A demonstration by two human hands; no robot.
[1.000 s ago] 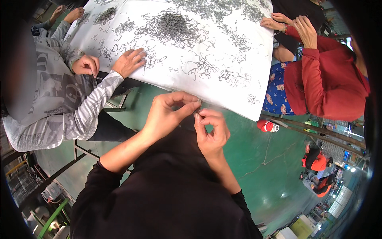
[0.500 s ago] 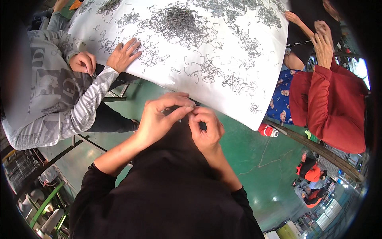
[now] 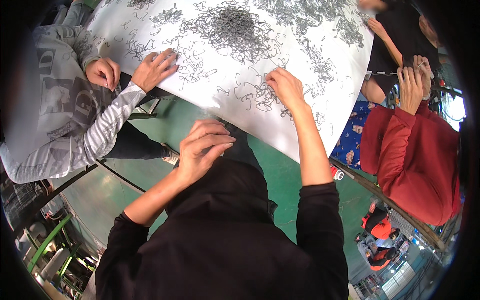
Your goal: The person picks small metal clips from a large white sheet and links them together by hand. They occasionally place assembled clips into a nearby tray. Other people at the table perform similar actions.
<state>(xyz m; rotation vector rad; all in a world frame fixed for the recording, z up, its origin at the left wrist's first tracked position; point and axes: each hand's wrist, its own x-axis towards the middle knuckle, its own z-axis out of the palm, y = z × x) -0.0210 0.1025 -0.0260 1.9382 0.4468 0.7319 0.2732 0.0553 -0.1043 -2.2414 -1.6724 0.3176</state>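
Bent, dark wire hooks (image 3: 260,94) lie loosely scattered on the white tabletop (image 3: 270,131). My right hand (image 3: 287,89) reaches over them, its fingers drawn together with the tips down at the hooks; whatever is between them is too small to make out. Off the table's near edge, in front of my body, my left hand (image 3: 204,146) is in a pinch, thumb against fingers. A tiny bit of something seems to show at its fingertips, but its kind is unclear.
A larger heap of wire hooks (image 3: 232,27) lies farther back, with short dark pieces (image 3: 320,62) to its right. Left, a person in a grey sleeve (image 3: 107,122) rests a hand on the table; right, a person in red (image 3: 410,165) holds a thin chain-like strand (image 3: 382,73).
My right hand has left my left hand and moved forward and right to the hooks on the table. The left hand keeps its pinch in nearly the same place.
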